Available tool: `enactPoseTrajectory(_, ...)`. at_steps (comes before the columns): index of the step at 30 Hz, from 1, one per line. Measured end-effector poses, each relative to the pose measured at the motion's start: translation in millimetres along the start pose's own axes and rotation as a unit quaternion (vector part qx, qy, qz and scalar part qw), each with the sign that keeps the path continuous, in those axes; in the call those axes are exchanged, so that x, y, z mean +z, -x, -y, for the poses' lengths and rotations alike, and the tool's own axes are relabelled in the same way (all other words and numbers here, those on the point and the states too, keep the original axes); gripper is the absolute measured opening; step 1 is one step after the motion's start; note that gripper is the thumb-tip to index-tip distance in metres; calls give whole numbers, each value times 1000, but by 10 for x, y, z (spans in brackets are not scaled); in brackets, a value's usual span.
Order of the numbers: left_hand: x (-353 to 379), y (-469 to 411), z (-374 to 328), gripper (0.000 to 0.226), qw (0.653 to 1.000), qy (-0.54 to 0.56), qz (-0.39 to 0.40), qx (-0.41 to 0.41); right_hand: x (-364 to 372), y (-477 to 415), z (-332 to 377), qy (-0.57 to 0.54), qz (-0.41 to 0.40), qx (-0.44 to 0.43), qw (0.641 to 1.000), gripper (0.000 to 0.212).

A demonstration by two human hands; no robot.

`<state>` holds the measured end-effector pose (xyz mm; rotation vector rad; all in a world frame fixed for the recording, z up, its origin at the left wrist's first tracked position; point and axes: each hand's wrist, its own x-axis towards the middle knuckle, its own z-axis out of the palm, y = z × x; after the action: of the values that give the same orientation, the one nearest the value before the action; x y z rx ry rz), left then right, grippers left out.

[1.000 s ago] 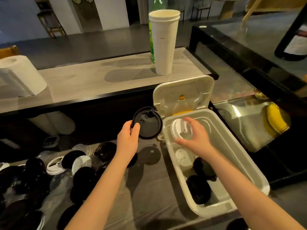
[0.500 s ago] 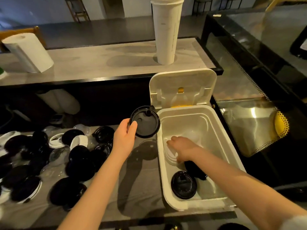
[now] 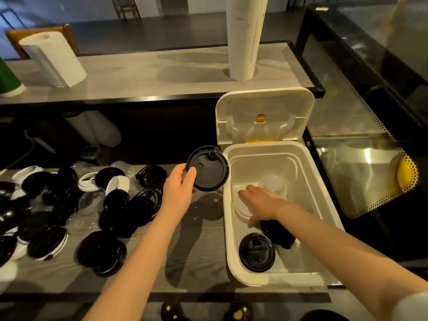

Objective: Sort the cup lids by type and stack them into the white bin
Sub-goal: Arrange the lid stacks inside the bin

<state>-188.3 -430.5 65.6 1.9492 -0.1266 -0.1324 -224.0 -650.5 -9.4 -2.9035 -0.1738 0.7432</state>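
Our left hand (image 3: 179,188) grips a black lid (image 3: 208,169) by its rim at the lid's 7 o'clock and holds it above the counter (image 3: 196,258), just at 9 o'clock of the white bin (image 3: 278,278). Our right hand (image 3: 261,202) is inside the bin, fingers straight, resting palm-down on a stack of white lids (image 3: 240,208). A clear dome lid (image 3: 275,184) sits at its 1 o'clock and a second black lid (image 3: 256,252) at its 6 o'clock. The unsorted pile (image 3: 69,205) lies at 9 o'clock of our left hand.

grey counter (image 3: 194,258), loose lids (image 3: 102,251), white bin (image 3: 234,262)
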Motion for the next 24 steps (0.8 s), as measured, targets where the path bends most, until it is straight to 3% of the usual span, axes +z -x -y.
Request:
enactPoseTrajectory(2,-5,14,7,41,1000,0,5,1,-91,66,2,-81,-11,1,997,86)
enactPoseTrajectory(4,-6,13,21,43,1000,-1,9,-4,-217,153,-31,-146,-86,17,985,61)
enactPoseTrajectory(7,30,25,-11,41,1000,-6,23,0,-290,324,-123,-135,-119,96,979,29)
enactPoseTrajectory(13,141,30,-61,44,999,-15,50,6,24,485,-163,-7,102,143,984,43)
enactPoseTrajectory(24,188,77,-70,37,998,-21,61,24,47,542,-138,50,149,177,972,35)
